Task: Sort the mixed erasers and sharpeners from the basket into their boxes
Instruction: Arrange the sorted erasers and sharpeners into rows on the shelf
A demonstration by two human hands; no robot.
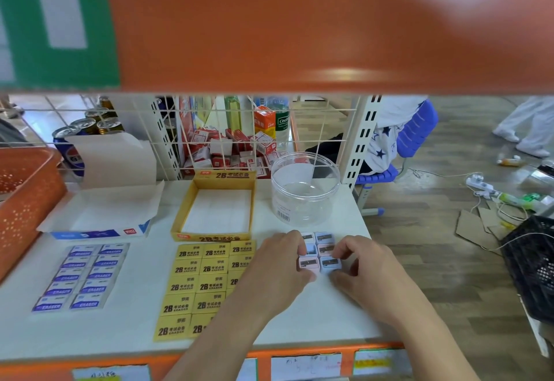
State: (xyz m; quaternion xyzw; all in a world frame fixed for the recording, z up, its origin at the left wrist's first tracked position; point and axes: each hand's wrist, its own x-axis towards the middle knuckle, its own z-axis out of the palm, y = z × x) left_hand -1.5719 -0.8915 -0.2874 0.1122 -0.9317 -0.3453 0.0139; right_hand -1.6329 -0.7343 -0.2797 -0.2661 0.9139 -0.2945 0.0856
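Several small pink and blue sharpeners (320, 253) lie in a tight block on the white shelf, in front of a clear round tub (304, 190). My left hand (275, 266) presses against the block's left side with curled fingers, and my right hand (362, 263) pinches its right side. Yellow 2B erasers (207, 278) lie in rows before their open yellow box (214, 204). Blue-and-white erasers (84, 275) lie in two columns before an open white-and-blue box (99, 215). The orange basket (27, 201) stands at the far left.
A wire grid backs the shelf (314, 317), with cans and red boxes behind it. An orange shelf edge hangs overhead. To the right, the floor holds a blue chair, cardboard, cables and a black crate (533, 266). A person's legs are at far right.
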